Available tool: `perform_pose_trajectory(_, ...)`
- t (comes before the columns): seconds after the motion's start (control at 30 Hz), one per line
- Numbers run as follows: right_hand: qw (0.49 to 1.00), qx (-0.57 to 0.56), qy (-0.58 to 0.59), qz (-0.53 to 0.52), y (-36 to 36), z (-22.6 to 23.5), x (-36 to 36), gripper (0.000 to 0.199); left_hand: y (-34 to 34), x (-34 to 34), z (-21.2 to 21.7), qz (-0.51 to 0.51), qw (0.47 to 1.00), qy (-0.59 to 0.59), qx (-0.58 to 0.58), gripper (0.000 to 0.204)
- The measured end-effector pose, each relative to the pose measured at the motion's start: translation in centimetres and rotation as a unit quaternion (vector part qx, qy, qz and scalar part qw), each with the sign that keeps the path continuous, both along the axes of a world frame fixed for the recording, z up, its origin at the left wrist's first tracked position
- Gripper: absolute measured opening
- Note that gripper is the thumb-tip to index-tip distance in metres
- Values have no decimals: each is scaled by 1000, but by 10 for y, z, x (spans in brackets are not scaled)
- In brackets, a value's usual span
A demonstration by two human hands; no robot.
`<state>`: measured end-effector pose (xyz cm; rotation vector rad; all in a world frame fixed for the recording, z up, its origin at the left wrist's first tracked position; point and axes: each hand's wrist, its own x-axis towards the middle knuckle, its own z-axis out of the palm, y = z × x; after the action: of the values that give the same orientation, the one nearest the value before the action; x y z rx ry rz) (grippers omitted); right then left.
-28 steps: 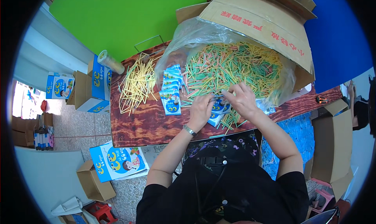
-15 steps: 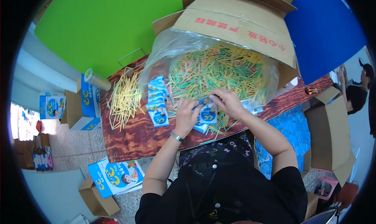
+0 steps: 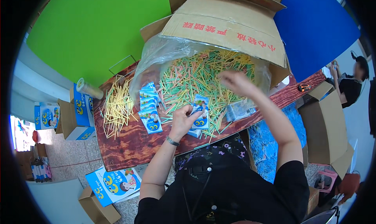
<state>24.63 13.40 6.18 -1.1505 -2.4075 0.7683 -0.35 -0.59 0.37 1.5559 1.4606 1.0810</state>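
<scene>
Our right hand (image 3: 235,82) has left the packet (image 3: 201,103) and gone up to the sticks (image 3: 196,76). It is blurry, so we can't tell if it holds any. Now only our left hand (image 3: 182,123) pinches the packet, by the sticks' near edge.

Top: blk, plain, covers torso (image 3: 243,185)
Sleeves: short, blk, end approx. at elbows; L sleeve (image 3: 148,210), R sleeve (image 3: 290,177)
L wrist: slim greyish band (image 3: 172,141), metal-look; watch or bracelet, can't tell
Hands: L hand (image 3: 182,124) & R hand (image 3: 237,83) both bare
Lower cloth (image 3: 221,148): dk w/ purple & pale flowers; garment type unclear
Front: 2 rnd pale studs (image 3: 209,169), thin dk cords (image 3: 185,192), sm. yellowish mark (image 3: 212,215) nr bottom
</scene>
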Motion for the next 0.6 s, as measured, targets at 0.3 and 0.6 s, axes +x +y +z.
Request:
perform_pose_trajectory(0.3, 900, 71, -421, -93, 64, -58, 24, 33, -2, 11, -10, 32, 998, -37, 39, 30)
perform_pose_trajectory(0.6, 913, 146, -374, -71, 59, -46, 33, 30, -11, 6, -55, 73, 988, -135, 26, 16)
